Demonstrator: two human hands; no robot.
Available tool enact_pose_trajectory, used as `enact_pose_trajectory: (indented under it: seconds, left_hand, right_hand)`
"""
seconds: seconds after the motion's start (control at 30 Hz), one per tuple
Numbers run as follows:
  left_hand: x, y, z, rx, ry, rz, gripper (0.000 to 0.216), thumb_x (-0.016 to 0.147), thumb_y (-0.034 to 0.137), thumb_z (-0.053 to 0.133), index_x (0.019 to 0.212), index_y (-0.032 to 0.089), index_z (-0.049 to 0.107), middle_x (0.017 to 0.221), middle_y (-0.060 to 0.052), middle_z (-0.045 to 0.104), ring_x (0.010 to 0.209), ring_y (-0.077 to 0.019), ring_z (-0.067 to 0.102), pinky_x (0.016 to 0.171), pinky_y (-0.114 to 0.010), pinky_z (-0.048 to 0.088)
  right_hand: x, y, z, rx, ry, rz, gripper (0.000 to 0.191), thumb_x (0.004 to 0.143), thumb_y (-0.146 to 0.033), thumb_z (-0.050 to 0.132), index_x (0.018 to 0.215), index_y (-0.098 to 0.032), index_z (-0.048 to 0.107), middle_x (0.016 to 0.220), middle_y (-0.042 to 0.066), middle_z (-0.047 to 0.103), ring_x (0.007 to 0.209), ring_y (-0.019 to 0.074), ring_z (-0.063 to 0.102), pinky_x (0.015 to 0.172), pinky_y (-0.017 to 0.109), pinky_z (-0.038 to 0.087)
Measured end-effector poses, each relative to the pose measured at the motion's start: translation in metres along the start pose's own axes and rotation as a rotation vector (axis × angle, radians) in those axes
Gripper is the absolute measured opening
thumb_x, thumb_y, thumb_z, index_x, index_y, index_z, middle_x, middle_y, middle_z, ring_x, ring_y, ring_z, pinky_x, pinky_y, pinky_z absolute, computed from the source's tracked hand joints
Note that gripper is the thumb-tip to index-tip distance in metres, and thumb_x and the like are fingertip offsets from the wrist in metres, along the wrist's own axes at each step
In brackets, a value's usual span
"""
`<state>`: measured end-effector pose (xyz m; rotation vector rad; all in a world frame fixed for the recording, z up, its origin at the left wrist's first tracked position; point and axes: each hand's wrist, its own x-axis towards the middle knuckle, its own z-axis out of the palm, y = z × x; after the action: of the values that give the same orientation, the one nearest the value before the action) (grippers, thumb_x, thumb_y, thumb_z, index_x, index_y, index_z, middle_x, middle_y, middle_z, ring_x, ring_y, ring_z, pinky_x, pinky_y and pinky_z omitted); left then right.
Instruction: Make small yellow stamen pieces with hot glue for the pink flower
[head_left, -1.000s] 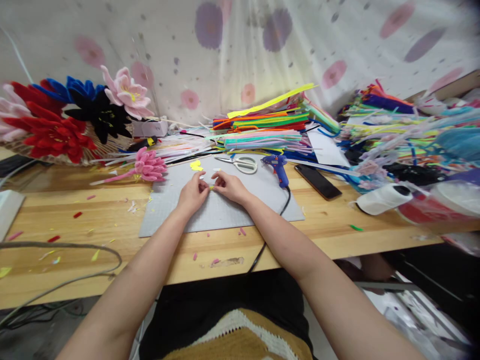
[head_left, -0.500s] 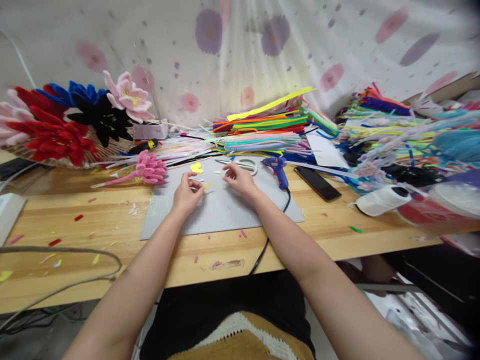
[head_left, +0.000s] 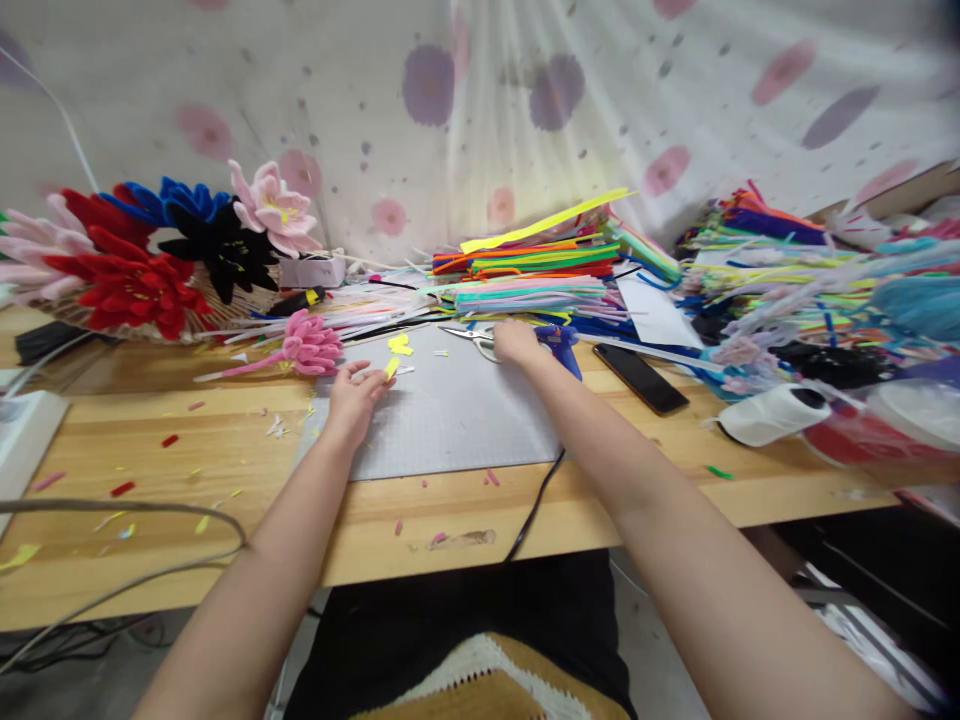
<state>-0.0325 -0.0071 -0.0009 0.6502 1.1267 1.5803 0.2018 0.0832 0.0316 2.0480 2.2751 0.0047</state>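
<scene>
On the grey cutting mat [head_left: 450, 430], my left hand [head_left: 354, 400] is closed in a pinch, with a small yellow strip [head_left: 391, 368] at its fingertips. Several cut yellow pieces [head_left: 400, 345] lie just beyond it, and a small white piece [head_left: 405, 370] is beside the strip. My right hand [head_left: 517, 343] is curled over the handles of the scissors [head_left: 465, 334], whose blades point left. It covers most of the handles, and its fingertips are partly hidden. Between the hands lies a tiny white-and-yellow piece [head_left: 441, 352].
A blue glue gun [head_left: 561, 348] lies against my right hand, its black cord [head_left: 536, 505] running off the table edge. A phone [head_left: 641, 378] is to the right. Bundled pipe cleaners [head_left: 532, 292] line the back. A pink fuzzy flower [head_left: 307, 345] rests left of the mat.
My right hand has moved right and away from me, from above the mat onto the scissors. My left hand has drawn slightly left with the yellow strip. The camera view has shifted a little.
</scene>
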Motion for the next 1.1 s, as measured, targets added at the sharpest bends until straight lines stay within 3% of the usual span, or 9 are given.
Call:
enact_pose_trajectory:
  seconds: [0.13, 0.23, 0.3, 0.47, 0.63, 0.77, 1.1]
  left_hand:
    - [-0.001, 0.008, 0.001, -0.106, 0.062, -0.064, 0.029, 0.064, -0.003, 0.058, 0.081, 0.015, 0.043, 0.064, 0.0, 0.061, 0.066, -0.0131, 0.067, 0.072, -0.026, 0.053]
    - [-0.002, 0.015, 0.002, -0.178, 0.107, -0.101, 0.024, 0.067, -0.005, 0.054, 0.075, 0.015, 0.044, 0.062, 0.001, 0.059, 0.065, -0.0115, 0.066, 0.07, -0.023, 0.054]
    - [-0.003, 0.02, 0.003, -0.221, 0.129, -0.121, 0.021, 0.068, -0.005, 0.052, 0.072, 0.014, 0.044, 0.061, 0.001, 0.058, 0.065, -0.0105, 0.066, 0.068, -0.02, 0.053]
    - [-0.003, 0.027, 0.001, -0.301, 0.164, -0.162, 0.016, 0.071, -0.003, 0.05, 0.068, 0.013, 0.048, 0.064, 0.0, 0.059, 0.066, -0.0083, 0.064, 0.067, -0.017, 0.053]
    - [0.002, 0.031, -0.008, -0.332, 0.162, -0.152, 0.013, 0.07, 0.001, 0.053, 0.067, 0.013, 0.053, 0.066, 0.001, 0.059, 0.07, -0.008, 0.064, 0.073, -0.019, 0.053]
    - [0.005, 0.032, -0.012, -0.305, 0.185, -0.179, 0.013, 0.069, 0.002, 0.053, 0.064, 0.013, 0.055, 0.065, 0.0, 0.06, 0.067, -0.0069, 0.062, 0.075, -0.02, 0.053]
    - [0.008, 0.035, -0.014, -0.32, 0.219, -0.184, 0.023, 0.07, -0.002, 0.046, 0.054, 0.013, 0.051, 0.06, 0.0, 0.057, 0.064, -0.0048, 0.059, 0.079, -0.019, 0.053]
  right_hand:
    - [-0.012, 0.007, -0.022, 0.034, -0.037, -0.038, 0.028, 0.076, -0.019, 0.052, 0.1, -0.01, 0.065, 0.106, 0.018, 0.062, 0.096, 0.0249, 0.059, 0.078, 0.029, 0.042]
    - [-0.023, 0.012, -0.034, 0.333, -0.162, -0.108, 0.022, 0.073, -0.029, 0.059, 0.088, -0.014, 0.066, 0.084, 0.008, 0.066, 0.076, 0.0168, 0.06, 0.064, 0.023, 0.041]
    - [-0.028, 0.009, -0.033, 0.584, -0.281, -0.214, 0.028, 0.073, -0.039, 0.059, 0.085, -0.014, 0.065, 0.078, 0.004, 0.064, 0.067, 0.0121, 0.056, 0.06, 0.021, 0.039]
    - [-0.029, -0.022, -0.017, 1.001, -0.601, -0.559, 0.036, 0.07, -0.046, 0.064, 0.087, -0.015, 0.057, 0.082, 0.002, 0.059, 0.068, 0.0075, 0.053, 0.06, 0.018, 0.041]
    - [-0.022, -0.054, -0.011, 1.004, -0.81, -0.686, 0.042, 0.077, -0.056, 0.052, 0.085, -0.014, 0.053, 0.061, -0.002, 0.053, 0.052, 0.0069, 0.047, 0.047, 0.017, 0.036]
    - [-0.021, -0.07, -0.016, 0.972, -0.87, -0.664, 0.05, 0.078, -0.063, 0.045, 0.08, -0.014, 0.053, 0.053, -0.002, 0.051, 0.045, 0.0075, 0.046, 0.043, 0.018, 0.036]
    - [-0.018, -0.085, -0.016, 0.999, -0.814, -0.68, 0.05, 0.079, -0.063, 0.044, 0.073, -0.014, 0.051, 0.048, -0.003, 0.05, 0.041, 0.0066, 0.044, 0.041, 0.017, 0.035]
